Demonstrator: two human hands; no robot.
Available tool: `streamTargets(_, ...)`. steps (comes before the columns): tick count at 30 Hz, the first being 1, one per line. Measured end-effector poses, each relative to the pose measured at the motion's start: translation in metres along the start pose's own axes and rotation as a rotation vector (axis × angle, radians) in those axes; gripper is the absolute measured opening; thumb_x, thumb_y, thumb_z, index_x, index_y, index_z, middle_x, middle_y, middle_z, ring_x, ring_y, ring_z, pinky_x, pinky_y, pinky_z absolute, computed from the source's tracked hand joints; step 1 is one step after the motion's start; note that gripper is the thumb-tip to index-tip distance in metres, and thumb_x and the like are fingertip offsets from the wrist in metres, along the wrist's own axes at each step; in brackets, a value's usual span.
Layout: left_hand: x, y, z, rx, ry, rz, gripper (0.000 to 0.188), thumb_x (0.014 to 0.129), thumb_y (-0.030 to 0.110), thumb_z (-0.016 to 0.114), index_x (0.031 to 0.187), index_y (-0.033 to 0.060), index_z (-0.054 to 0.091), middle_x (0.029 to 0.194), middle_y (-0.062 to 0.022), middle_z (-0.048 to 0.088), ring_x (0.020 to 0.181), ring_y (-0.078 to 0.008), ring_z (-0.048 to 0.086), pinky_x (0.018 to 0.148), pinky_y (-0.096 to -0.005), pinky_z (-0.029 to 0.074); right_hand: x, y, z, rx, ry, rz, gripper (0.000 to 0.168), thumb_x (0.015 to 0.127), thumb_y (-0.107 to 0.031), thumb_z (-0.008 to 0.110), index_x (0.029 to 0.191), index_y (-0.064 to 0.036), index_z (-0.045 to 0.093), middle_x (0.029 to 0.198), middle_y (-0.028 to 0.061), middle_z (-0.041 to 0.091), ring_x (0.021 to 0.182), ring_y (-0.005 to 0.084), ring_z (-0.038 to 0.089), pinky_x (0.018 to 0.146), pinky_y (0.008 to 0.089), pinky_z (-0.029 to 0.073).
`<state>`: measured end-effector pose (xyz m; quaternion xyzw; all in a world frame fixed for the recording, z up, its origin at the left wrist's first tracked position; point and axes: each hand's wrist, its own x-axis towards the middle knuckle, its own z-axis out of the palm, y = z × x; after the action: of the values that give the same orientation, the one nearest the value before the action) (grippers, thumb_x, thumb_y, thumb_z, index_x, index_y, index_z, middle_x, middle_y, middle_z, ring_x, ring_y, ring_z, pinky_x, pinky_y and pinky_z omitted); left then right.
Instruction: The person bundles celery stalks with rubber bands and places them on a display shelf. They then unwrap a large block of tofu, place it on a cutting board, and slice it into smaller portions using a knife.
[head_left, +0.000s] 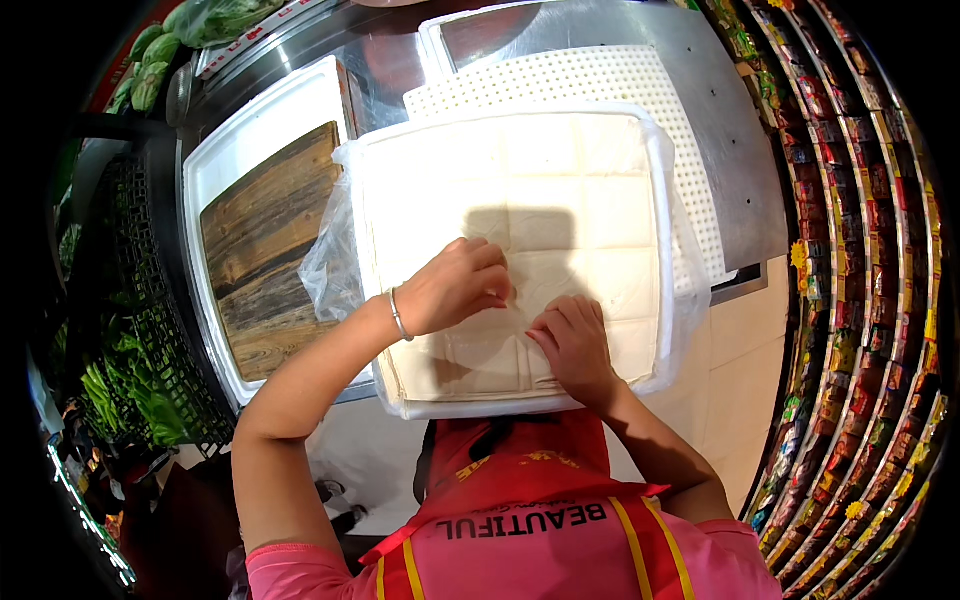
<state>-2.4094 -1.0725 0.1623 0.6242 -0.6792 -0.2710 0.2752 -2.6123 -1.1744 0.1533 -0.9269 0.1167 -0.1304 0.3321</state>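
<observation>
A slab of what looks like tofu (540, 187), marked into squares, lies in a white tray (360, 217) lined with clear plastic film (328, 255). Over the middle of the slab is my left hand (469, 285), its fingers curled and a silver bangle at the wrist. My right hand (574, 341) rests at the slab's near right part with bent fingers. Both hands are close together, thumbs facing each other. Whether the fingertips pinch anything thin is too unclear to tell. My shadow falls across the slab.
A wooden board (274, 247) lies in another white tray (191, 187) on the left. Beneath the slab's tray is a perforated white sheet (675, 120) on a steel counter (731, 150). A black crate (142, 300) and green vegetables (135, 390) stand left; shelves of packets (840, 300) stand right.
</observation>
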Motion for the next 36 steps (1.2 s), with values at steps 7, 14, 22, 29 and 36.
streamTargets(7, 0.010, 0.013, 0.007, 0.135, -0.025, 0.152, 0.013, 0.071, 0.019, 0.064, 0.077, 0.0104, 0.056, 0.088, -0.0035, 0.051, 0.087, -0.0201, 0.049, 0.076, -0.0321, 0.040, 0.001, -0.016, -0.012, -0.010, -0.004, 0.054, 0.016, 0.068, -0.009, 0.065, 0.079, -0.006, 0.054, 0.081, 0.0088, 0.047, 0.078, 0.0270, 0.046, 0.072, 0.0358, 0.035)
streamTargets(14, 0.039, 0.024, -0.030, -0.523, 0.165, -0.248, 0.011, 0.076, -0.007, 0.057, 0.081, 0.0005, 0.051, 0.089, -0.0099, 0.057, 0.084, -0.0208, 0.057, 0.070, -0.0300, 0.048, 0.023, -0.003, -0.041, 0.693, 0.175, 0.453, 0.007, 0.081, -0.003, 0.057, 0.084, -0.001, 0.051, 0.081, 0.0072, 0.055, 0.072, 0.0156, 0.055, 0.065, 0.0272, 0.044)
streamTargets(22, 0.137, -0.021, -0.154, -0.365, 0.766, 0.133, 0.006, 0.090, 0.009, 0.046, 0.093, 0.0032, 0.047, 0.073, 0.0012, 0.048, 0.063, -0.0061, 0.046, 0.057, -0.0192, 0.039, 0.110, 0.092, -0.125, 0.567, -0.068, 0.326, 0.013, 0.082, -0.016, 0.058, 0.090, -0.005, 0.061, 0.078, -0.0015, 0.058, 0.064, 0.0040, 0.051, 0.055, 0.0194, 0.041)
streamTargets(29, 0.180, -0.116, -0.245, -0.604, 1.174, -0.356, 0.011, 0.085, 0.012, 0.056, 0.089, 0.0021, 0.052, 0.075, -0.0035, 0.055, 0.072, -0.0099, 0.056, 0.068, -0.0222, 0.046, 0.189, 0.171, -0.144, 0.166, 0.019, 0.285, 0.056, 0.071, -0.027, 0.074, 0.118, -0.007, 0.050, 0.104, 0.0071, 0.055, 0.073, 0.0128, 0.053, 0.061, 0.0252, 0.045)
streamTargets(36, 0.166, -0.161, -0.176, 0.470, 0.742, -0.252, 0.040, 0.078, 0.010, 0.063, 0.116, 0.0089, 0.050, 0.110, -0.0106, 0.055, 0.093, -0.0218, 0.053, 0.073, -0.0266, 0.046, 0.162, 0.218, -0.153, 0.569, -0.417, 0.671, 0.042, 0.073, -0.020, 0.071, 0.108, -0.003, 0.055, 0.070, -0.0026, 0.055, 0.059, 0.0057, 0.050, 0.051, 0.0206, 0.040)
